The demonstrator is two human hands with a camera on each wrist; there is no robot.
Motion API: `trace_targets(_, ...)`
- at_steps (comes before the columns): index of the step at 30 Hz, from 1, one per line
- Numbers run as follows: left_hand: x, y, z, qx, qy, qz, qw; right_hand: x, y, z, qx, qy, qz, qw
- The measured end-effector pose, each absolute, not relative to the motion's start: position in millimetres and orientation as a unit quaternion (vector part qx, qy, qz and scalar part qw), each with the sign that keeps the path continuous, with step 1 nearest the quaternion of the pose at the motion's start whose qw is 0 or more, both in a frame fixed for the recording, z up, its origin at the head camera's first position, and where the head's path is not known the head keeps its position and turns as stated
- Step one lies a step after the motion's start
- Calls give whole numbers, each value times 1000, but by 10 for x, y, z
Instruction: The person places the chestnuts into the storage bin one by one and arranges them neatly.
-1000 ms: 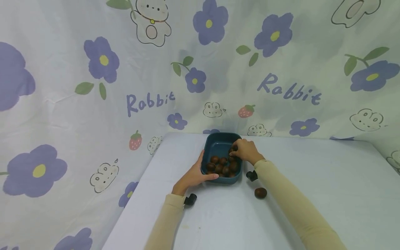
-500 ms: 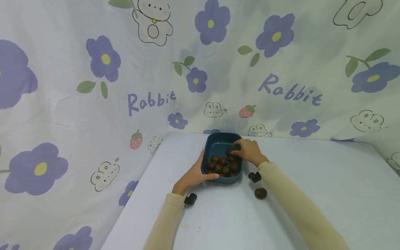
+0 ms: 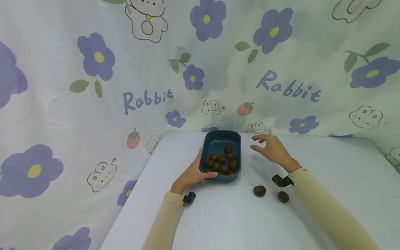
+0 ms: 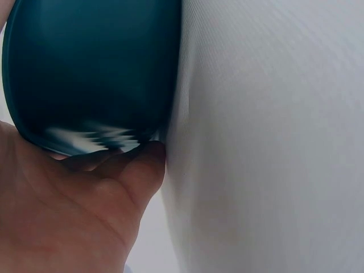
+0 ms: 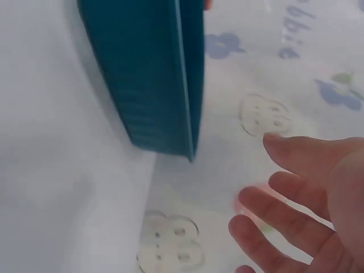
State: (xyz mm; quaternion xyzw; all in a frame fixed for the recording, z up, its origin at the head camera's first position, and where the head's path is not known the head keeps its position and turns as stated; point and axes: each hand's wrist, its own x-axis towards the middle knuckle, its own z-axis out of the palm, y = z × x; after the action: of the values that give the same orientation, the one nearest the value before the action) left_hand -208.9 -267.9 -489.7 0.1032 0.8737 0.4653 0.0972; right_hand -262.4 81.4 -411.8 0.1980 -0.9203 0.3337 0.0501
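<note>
A dark teal plastic container (image 3: 220,178) stands near the back of the table with several brown chestnuts (image 3: 225,168) heaped towards its near end. My left hand (image 3: 194,173) holds it at the near left corner, thumb over the near rim and fingers along the left wall. In the left wrist view, that hand (image 4: 74,205) lies against the container wall (image 4: 96,62). To the container's right, my right hand (image 3: 272,150) is raised with fingers spread and nothing in them. One chestnut (image 3: 259,190) lies on the table, with another chestnut (image 3: 283,197) to its right.
The table has a white cover (image 3: 218,218). Close behind it hangs a white cloth (image 3: 231,86) printed with flowers and rabbits, which also runs along the left side. A small black device (image 3: 282,181) is strapped to the right wrist, another black device (image 3: 189,198) to the left.
My right hand has come out of the container and moved right, its fingers now apart. A second chestnut now lies on the table. The left hand keeps its place on the container.
</note>
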Motion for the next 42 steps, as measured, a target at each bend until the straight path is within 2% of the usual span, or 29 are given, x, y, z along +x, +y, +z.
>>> trace_targets(10, -2101, -2676, -4921, 106, 875, 463, 92, -2145, 1416, -4112, 179, -916, 352, 66)
trace_targets(22, -2127, -2675, -4928, 129, 872, 466, 76, -1687, 1774, -4410, 199, -921, 317, 110)
trace_targets(32, -2115, -2664, -4923, 129, 874, 463, 77, -1445, 1818, -4707, 196, -920, 332, 67)
trace_targets(42, -2110, -2661, -4889, 134, 871, 467, 78, -1386, 1807, -4842, 215, -916, 337, 29)
